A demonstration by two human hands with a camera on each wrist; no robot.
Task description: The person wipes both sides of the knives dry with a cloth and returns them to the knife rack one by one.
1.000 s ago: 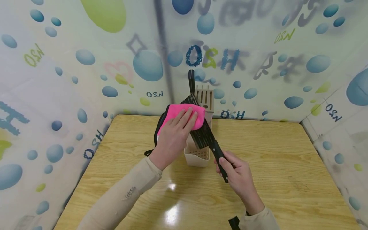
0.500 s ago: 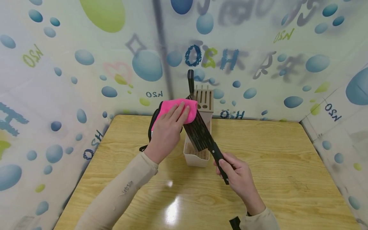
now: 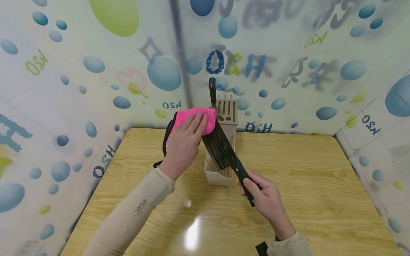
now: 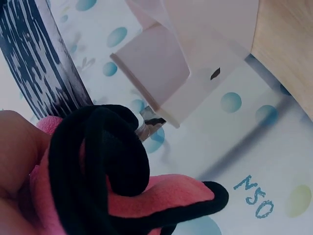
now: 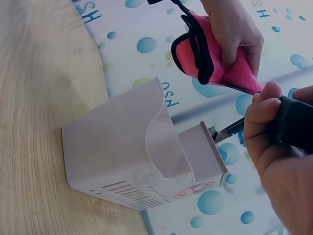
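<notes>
A cleaver [image 3: 220, 147] with a dark, streaked blade and black handle slants in the air above the knife holder. My right hand [image 3: 264, 195] grips its handle. At the far end of the blade, my left hand [image 3: 184, 144] pinches a folded pink cloth [image 3: 209, 122] with black edging over the metal; the right wrist view shows the thumb below the cloth [image 5: 242, 73]. The beige knife holder [image 3: 219, 179] stands behind, partly covered by blade and hand. Another black-handled knife [image 3: 213, 90] sticks up from the holder's slotted top [image 3: 229, 110].
The wooden table [image 3: 304, 170] reaches back to a patterned wall sheet [image 3: 272, 78], which also closes in both sides. Beside the right sleeve lies or hangs a small black piece [image 3: 261, 248].
The left hand and pink cloth have moved left and slightly up along the blade, showing more of it. The cleaver has dipped slightly toward me; the right hand stays almost in place.
</notes>
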